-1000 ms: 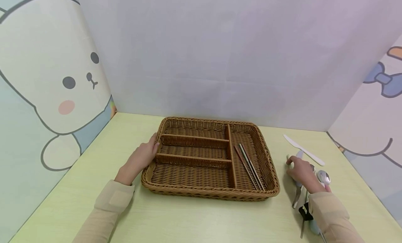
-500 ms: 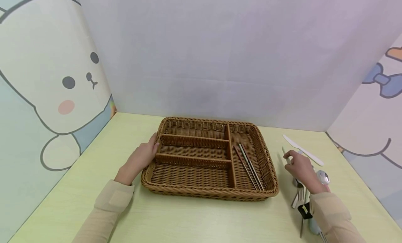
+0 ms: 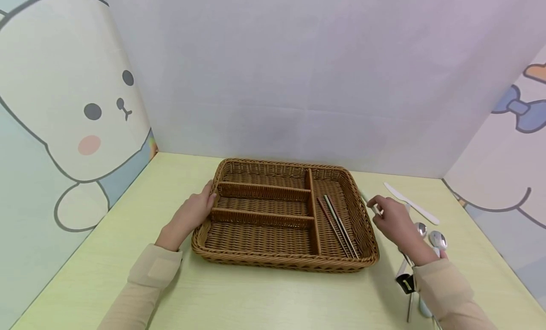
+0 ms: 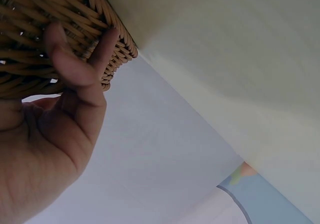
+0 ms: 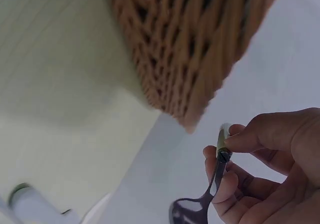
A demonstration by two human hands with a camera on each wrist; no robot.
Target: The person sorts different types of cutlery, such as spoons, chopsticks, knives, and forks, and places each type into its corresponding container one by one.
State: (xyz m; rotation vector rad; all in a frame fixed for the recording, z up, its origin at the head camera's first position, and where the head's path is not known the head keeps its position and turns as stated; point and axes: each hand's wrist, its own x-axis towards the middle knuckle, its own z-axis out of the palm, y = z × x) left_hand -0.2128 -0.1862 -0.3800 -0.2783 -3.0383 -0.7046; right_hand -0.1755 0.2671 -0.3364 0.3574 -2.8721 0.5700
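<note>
My left hand (image 3: 194, 216) holds the left side of a brown wicker basket (image 3: 281, 260) with compartments. In the left wrist view, bent fingers lie against the basket's woven outer wall (image 4: 30, 59). Just beyond the basket's right rim, my right hand (image 3: 394, 221) pinches a fork (image 5: 216, 176) by its pale green handle, raised off the table. Its metal end hangs below the fingers, and its tip is cut off in the right wrist view. Several chopsticks (image 3: 340, 225) lie in the basket's right compartment; the three left compartments hold nothing.
A white knife (image 3: 411, 204) lies on the table at the far right. Two spoons (image 3: 438, 240) and other cutlery lie partly hidden under the right forearm. A small black object (image 3: 406, 283) sits at the right sleeve. A pale wall (image 3: 298, 83) stands behind the basket.
My right hand has lifted the fork from the cutlery pile and moved left with it to the basket's right rim. One spoon beneath has come into view. The left hand and basket stay put.
</note>
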